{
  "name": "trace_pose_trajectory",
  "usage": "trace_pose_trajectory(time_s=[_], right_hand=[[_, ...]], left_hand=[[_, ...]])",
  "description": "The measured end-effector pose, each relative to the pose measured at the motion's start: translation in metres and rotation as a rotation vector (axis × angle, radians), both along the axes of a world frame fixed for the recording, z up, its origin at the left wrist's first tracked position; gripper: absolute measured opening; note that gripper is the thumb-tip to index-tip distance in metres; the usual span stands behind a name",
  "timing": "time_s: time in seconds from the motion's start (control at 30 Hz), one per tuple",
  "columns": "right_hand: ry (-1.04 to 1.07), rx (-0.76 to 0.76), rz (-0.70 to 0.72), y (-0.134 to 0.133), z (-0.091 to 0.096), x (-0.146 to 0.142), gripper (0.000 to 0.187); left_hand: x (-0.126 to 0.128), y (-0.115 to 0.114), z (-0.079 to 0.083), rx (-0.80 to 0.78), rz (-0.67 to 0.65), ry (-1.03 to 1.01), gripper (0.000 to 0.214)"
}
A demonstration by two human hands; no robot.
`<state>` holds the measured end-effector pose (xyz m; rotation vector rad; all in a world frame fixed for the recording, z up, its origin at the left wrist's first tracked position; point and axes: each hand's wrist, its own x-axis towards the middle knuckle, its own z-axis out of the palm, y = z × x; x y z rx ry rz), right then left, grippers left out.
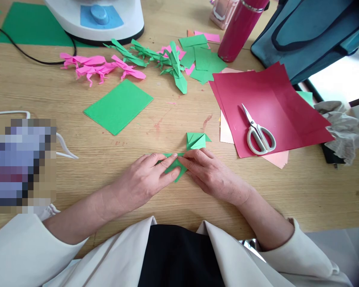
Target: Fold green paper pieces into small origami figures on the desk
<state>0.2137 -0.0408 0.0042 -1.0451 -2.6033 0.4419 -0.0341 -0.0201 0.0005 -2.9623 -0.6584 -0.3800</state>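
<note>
The worktop (48,91) is brown wood with some red marks (208,120). On it stand a white base (103,34), a red bottle (239,32) and a blue bag (311,38). Pink shapes (97,71), green shapes (176,65), a green card (118,107) and a small green fold (196,141) lie there too.

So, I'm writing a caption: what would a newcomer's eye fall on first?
Probably the large crimson paper sheets at right, with pale-handled metal scissors lying on top. Then, farther back, folded pink paper figures and green paper figures. At centre, the left hand and right hand hold a small folded green paper.
</note>
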Motion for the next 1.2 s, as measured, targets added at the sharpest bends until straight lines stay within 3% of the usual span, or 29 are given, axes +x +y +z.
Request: trace_pose_trajectory(time_s=[0.27, 0.6, 1.2], right_hand=[[0.047, -0.021, 0.001, 0.002, 0.001, 0.001, 0.038], [0.066, -0.016, 0.009, 0.001, 0.002, 0.001, 0.038], [-0.133, 0.046, -0.047, -0.001, 0.003, -0.005, 0.033]], left_hand=[[-0.011, 0.009, 0.004, -0.147, -0.094, 0.035, 0.042], [-0.012, 0.012, 0.006, -0.100, -0.114, 0.073, 0.041], [-0.010, 0.010, 0.004, -0.195, -0.075, 0.039, 0.043]])
